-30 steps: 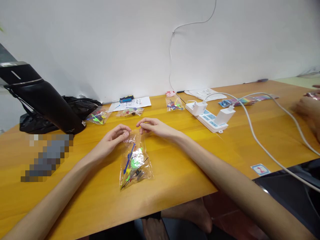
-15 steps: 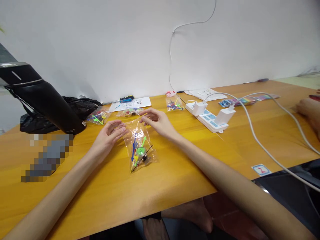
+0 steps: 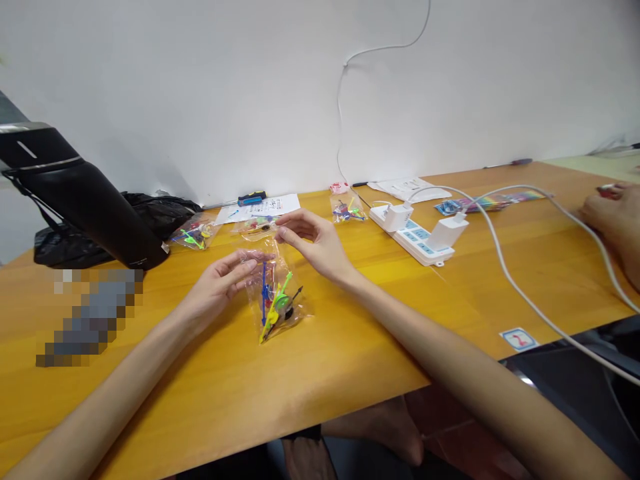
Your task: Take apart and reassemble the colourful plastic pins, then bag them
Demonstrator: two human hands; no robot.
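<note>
A clear plastic bag (image 3: 280, 303) is on the wooden table in front of me, with blue, yellow, green and black arrow-shaped plastic pieces inside. My left hand (image 3: 220, 283) is closed on its upper left side, thumb and fingers pinching the film. At the upper right edge of the bag, my right hand (image 3: 314, 243) pinches the plastic between thumb and fingers. The pieces lie loosely together in the lower half of the bag. Whether the bag's mouth is open is hard to make out.
Similar bags of pieces (image 3: 195, 233) (image 3: 349, 208) lie farther back. A black bottle (image 3: 95, 193) leans at left, with a black plastic bag (image 3: 160, 210) behind it. A power strip (image 3: 415, 237) with white cables stands right of centre. Another person's hand (image 3: 617, 223) is at far right.
My left hand has moved slightly down and right along the bag, and its upper part is now more crumpled. The pieces inside have shifted, with the blue one standing more upright.
</note>
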